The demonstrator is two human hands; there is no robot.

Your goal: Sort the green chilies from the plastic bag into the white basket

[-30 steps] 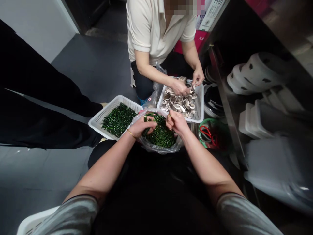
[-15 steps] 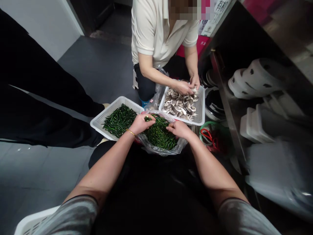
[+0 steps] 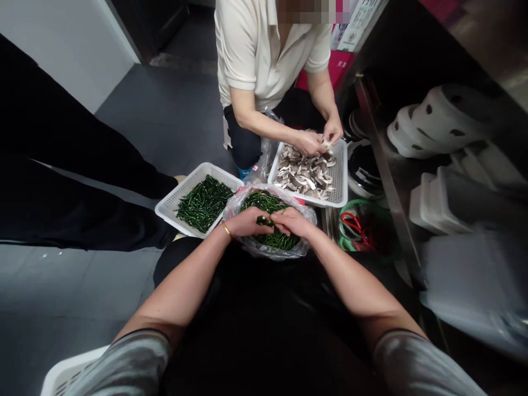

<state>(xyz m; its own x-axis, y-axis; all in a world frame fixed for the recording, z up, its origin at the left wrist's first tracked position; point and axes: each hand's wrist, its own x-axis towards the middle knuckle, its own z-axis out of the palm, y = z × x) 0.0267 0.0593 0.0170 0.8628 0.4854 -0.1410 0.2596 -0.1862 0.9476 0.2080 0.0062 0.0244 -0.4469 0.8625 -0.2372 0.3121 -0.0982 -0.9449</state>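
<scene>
My left hand (image 3: 249, 223) is curled around a few dark green chili peppers (image 3: 264, 220), with their ends poking out by the thumb. Fingertips of my right hand (image 3: 293, 221) pinch at those same ends, and the two hands meet. Both are over a clear plastic bag (image 3: 233, 208) in front of my lap, with thin green chilies (image 3: 264, 201) filling it. Left of the bag, a white perforated basket (image 3: 167, 210) has more glossy green chilies (image 3: 203, 202) in it.
Across from me a person in a cream shirt (image 3: 256, 66) handles pieces over a basket of sliced mushrooms (image 3: 303, 176). Someone's dark trouser legs (image 3: 82, 148) stand at left. At right are shelves with white containers (image 3: 433, 124) and a green basket with red-handled scissors (image 3: 355, 225).
My hands have come together and lowered over the bag; the right one has moved left to the chilies in my left. The view has shifted slightly.
</scene>
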